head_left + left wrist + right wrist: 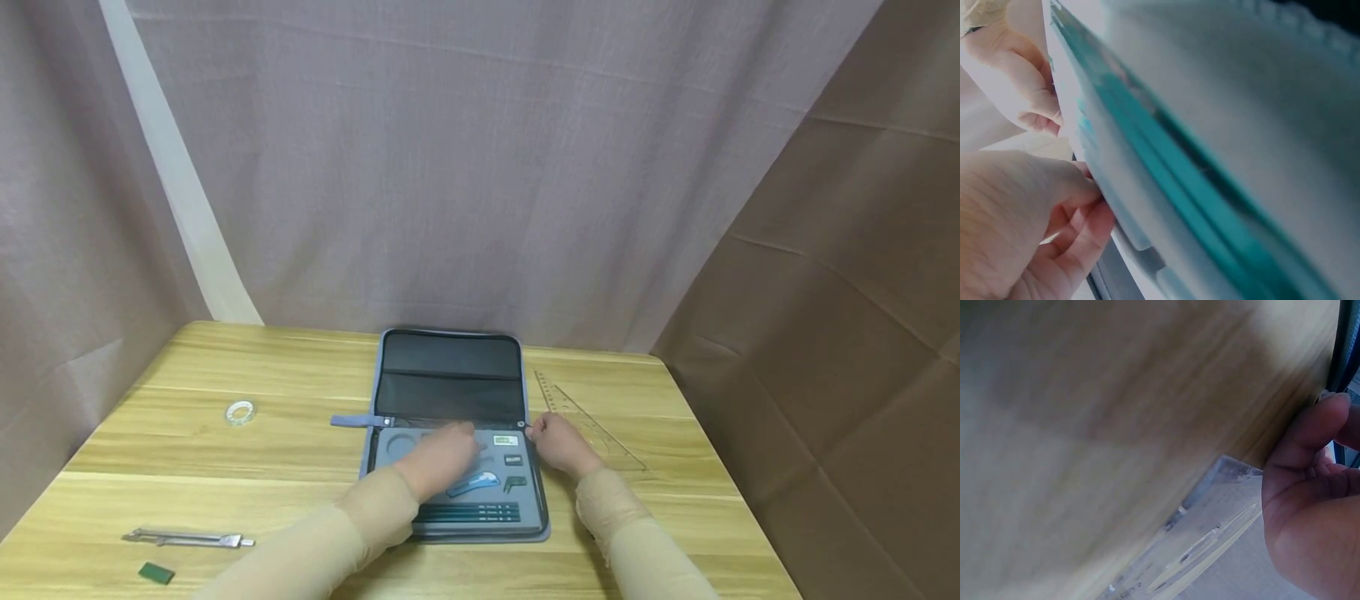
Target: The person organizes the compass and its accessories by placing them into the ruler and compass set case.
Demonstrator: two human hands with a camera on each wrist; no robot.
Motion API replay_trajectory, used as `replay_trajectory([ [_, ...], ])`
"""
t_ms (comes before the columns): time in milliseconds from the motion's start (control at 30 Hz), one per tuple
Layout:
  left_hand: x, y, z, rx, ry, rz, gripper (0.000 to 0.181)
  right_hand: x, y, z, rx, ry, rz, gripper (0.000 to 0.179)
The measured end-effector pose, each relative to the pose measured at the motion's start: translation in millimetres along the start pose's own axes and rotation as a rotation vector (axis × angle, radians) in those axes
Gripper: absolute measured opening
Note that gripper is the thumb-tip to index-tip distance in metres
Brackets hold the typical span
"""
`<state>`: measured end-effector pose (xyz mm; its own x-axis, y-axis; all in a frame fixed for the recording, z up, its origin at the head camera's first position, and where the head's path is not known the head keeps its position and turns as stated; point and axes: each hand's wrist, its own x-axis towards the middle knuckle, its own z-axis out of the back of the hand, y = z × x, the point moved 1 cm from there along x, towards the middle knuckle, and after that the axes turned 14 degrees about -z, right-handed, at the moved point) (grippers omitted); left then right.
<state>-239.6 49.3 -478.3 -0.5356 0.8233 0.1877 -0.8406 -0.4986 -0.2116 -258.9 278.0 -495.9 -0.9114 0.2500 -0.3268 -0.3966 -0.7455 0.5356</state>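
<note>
From the head, soft light makes the table (300, 454) look bright all around the case (450, 398). The curtain (480, 167) behind the case is duller, and the brown cloth (847, 292) far to its right is darker. A soft shadow lies right of the case, by the right sleeve (637, 529). From the left wrist, the pencils (1166, 181) in the case are smeared into blurry stripes; the left fingers (1088, 240) look clearer. From the right wrist, the table beside the case is fuzzy and shady, and the ruler (1200, 540) shines a little.
</note>
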Motion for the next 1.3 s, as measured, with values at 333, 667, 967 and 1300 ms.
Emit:
replay_trajectory([
  [333, -10.9, -6.8, 4.8, -0.015, 0.02, 0.003, 0.024, 1.2, -1, -1, -0.005, -0.001, 0.002, 0.023],
  [667, -25.3, -12.6, 11.0, 0.023, 0.069, -0.037, 0.03, 2.1, 0, 0, -0.036, -0.007, 0.01, 0.024],
  [967, -37.2, -9.0, 8.5, 0.04, 0.051, -0.091, 0.044, 1.0, 0, 0, -0.019, 0.007, -0.018, 0.022],
  [1300, -72.9, 13.0, 23.9, -0.02, -0.037, -0.146, 0.023, 1.5, 1, 0, -0.032, -0.009, 0.006, 0.023],
])
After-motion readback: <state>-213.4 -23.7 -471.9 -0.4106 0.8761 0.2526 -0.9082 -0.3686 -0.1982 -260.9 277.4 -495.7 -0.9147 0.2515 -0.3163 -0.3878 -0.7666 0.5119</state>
